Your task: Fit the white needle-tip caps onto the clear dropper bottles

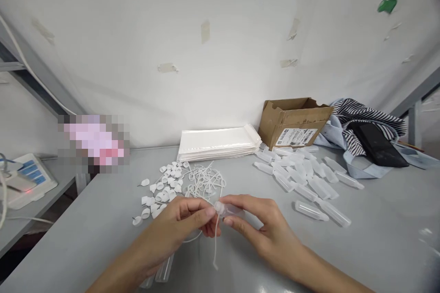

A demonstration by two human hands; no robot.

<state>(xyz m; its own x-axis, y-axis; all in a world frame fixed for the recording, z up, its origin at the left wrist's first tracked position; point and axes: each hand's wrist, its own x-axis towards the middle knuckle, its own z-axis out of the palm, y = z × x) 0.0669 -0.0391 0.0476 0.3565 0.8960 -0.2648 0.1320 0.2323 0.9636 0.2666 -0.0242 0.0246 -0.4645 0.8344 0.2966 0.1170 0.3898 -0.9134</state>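
Note:
My right hand (264, 226) is closed round a small clear plastic vial (231, 210), held on its side just above the grey table (378, 247). My left hand (187, 222) pinches the vial's mouth end, where a thin white cord (216, 242) hangs down from between the fingers. Just beyond my hands lie a tangle of white cords (204, 182) and a scatter of small white caps (161, 190). Two clear tubes (161, 272) lie under my left forearm.
Several clear vials (302, 176) lie spread at the right. A stack of white padded envelopes (218, 143) leans by the wall, beside an open cardboard box (294, 121). Striped cloth with a black phone (376, 144) sits far right. A white device (24, 183) rests on a left shelf.

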